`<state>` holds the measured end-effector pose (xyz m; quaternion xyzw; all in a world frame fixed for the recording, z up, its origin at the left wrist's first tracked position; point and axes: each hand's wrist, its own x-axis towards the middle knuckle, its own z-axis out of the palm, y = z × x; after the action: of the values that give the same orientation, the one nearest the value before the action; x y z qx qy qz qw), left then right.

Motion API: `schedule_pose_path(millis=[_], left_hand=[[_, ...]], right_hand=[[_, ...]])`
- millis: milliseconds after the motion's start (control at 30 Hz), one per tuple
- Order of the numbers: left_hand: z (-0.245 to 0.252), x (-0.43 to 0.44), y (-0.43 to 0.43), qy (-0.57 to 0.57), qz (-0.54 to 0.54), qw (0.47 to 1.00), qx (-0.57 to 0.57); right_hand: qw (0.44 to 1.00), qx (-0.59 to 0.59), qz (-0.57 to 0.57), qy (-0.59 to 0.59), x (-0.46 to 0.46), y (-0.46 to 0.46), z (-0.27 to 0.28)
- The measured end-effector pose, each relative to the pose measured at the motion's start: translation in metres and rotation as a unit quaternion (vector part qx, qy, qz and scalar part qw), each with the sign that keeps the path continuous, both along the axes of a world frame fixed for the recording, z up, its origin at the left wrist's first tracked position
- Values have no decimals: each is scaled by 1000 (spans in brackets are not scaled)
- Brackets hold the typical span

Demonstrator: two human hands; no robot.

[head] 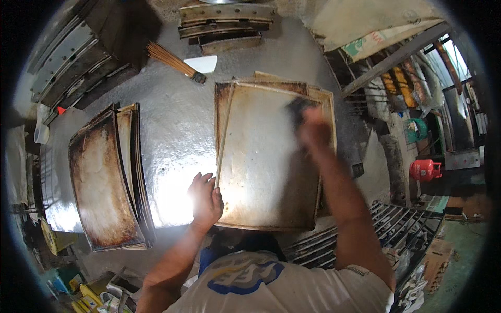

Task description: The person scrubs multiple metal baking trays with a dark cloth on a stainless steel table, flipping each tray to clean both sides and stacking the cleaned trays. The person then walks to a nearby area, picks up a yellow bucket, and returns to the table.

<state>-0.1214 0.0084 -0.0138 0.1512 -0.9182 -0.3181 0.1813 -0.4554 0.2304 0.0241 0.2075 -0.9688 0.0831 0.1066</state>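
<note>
In front of me a rectangular metal baking tray (262, 156) with browned edges and a raised rim lies slightly turned on top of other trays (224, 90). My left hand (207, 203) is at its left rim near the lower corner, with the thumb against the rim and the fingers on the outer side. Over the tray's upper right part is my right hand (316, 127), blurred by motion. It grips a dark cloth-like pad (296, 109), whose exact kind the blur hides. Its palm side is out of sight.
Left on the metal tabletop (176, 129) stands a stack of scorched trays (96, 187). Further back lie a stick brush (176, 62), a white plastic scraper (203, 63) and stacked metal pans (227, 25). Bar racking (313, 250) and a red gas cylinder (424, 170) are at the right.
</note>
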Motion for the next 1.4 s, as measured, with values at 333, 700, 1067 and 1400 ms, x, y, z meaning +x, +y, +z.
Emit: schedule_pose_path(millis=[333,700,1067,1400], left_hand=[[-3,-10,3,17,43,998,-52],[20,-13,-13,-105,52,880,460],[12,51,-34,-85,-27,946,312],[93,13,-27,-66,-117,591,795]], right_hand=[[991,71,51,-99,117,104,27],[972,-79,147,-163,337,31,48],[942,-180,-250,-133,158,30,69],[944,-213,138,-209,356,-35,75]])
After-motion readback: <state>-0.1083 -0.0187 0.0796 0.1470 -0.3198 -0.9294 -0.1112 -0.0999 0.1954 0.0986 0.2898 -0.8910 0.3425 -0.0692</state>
